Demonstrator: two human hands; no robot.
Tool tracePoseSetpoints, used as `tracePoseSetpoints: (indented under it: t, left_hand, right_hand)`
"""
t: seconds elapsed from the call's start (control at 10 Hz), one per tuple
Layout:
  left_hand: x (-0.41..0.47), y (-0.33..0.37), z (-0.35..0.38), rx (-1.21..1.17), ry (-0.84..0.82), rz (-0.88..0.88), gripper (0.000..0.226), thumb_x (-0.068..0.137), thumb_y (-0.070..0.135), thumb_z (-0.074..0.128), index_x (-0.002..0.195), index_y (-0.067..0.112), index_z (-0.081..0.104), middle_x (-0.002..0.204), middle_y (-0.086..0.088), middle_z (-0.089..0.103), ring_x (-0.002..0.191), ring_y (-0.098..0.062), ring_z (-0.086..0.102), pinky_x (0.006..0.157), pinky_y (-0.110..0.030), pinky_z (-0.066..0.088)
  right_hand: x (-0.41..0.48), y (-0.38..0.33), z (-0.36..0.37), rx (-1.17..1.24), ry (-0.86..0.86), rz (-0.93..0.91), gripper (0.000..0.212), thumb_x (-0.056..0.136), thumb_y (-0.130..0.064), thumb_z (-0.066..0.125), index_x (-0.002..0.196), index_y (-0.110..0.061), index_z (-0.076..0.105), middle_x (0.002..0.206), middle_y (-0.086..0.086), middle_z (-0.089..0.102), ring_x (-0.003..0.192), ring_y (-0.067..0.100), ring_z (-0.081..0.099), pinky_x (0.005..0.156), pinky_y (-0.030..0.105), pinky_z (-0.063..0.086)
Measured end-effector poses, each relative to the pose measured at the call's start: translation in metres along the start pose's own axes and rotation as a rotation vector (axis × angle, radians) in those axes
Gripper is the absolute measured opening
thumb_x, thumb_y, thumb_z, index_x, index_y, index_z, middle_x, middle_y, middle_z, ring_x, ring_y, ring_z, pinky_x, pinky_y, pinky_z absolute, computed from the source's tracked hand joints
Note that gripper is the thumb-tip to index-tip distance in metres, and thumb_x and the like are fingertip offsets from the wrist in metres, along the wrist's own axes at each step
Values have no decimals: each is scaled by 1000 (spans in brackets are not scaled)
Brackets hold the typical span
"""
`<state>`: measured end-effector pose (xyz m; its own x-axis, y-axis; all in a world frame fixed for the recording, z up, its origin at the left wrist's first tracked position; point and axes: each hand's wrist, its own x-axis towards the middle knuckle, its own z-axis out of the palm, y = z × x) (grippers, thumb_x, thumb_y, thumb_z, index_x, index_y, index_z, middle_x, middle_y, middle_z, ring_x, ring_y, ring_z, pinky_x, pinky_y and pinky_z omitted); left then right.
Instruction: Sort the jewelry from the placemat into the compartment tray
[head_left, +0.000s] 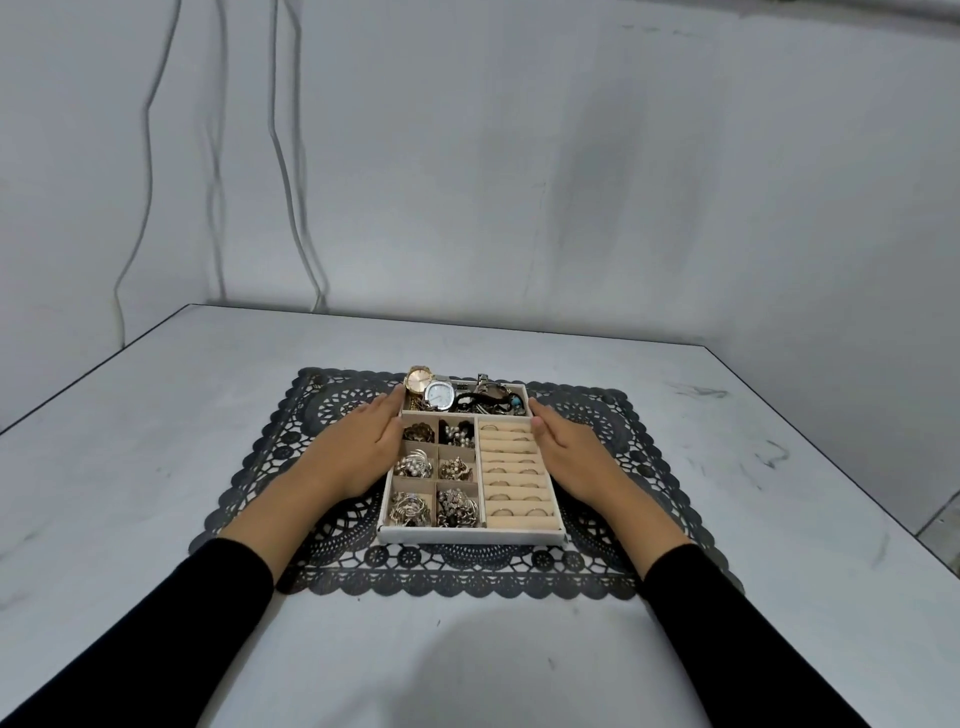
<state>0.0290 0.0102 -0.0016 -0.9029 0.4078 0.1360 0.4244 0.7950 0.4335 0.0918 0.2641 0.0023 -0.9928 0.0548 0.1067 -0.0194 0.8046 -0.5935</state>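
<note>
A white compartment tray (470, 535) sits in the middle of a dark lace placemat (291, 447). Its small left compartments hold brooches and earrings (413, 464). Rings (506, 498) sit in the beige ring rolls on the right. Two watches (428, 387) and bracelets lie in the long back compartment. My left hand (358, 449) rests with straight fingers against the tray's left wall. My right hand (571, 452) lies flat against the right wall in the same way. Neither hand holds any jewelry.
The placemat lies on a pale grey table (156, 415) whose far edge meets a grey wall. Thin cables (291, 208) hang down the wall at the back left. The table's right edge (831, 441) falls off toward the floor.
</note>
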Motion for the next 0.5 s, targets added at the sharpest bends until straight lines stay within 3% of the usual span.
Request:
tracePoseSetpoints:
  t: [0.2, 0.4, 0.5]
  left_hand:
    - [-4, 2, -1, -41, 30, 2, 51, 106, 30, 25, 156, 22, 21, 160, 1, 27, 146, -14, 27, 118, -34, 26]
    - [-13, 4, -4, -76, 39, -16, 50, 106, 35, 25, 155, 26, 23, 160, 3, 28, 147, -16, 26, 119, -39, 26]
    - [-23, 11, -6, -66, 50, 8, 52, 106, 40, 22, 156, 27, 19, 161, 4, 23, 149, -14, 21, 121, -36, 20]
  right_hand:
    - [-4, -1, 2, 79, 70, -12, 43, 103, -33, 32, 144, -19, 39, 143, 1, 48, 132, 18, 44, 104, 28, 35]
    - [-18, -5, -5, 122, 82, -45, 39, 102, -32, 37, 138, -21, 47, 134, -4, 56, 115, 7, 52, 90, 19, 40]
    - [-34, -5, -10, 33, 30, -46, 37, 101, -36, 39, 136, -29, 47, 129, -11, 59, 103, 1, 52, 80, 12, 41]
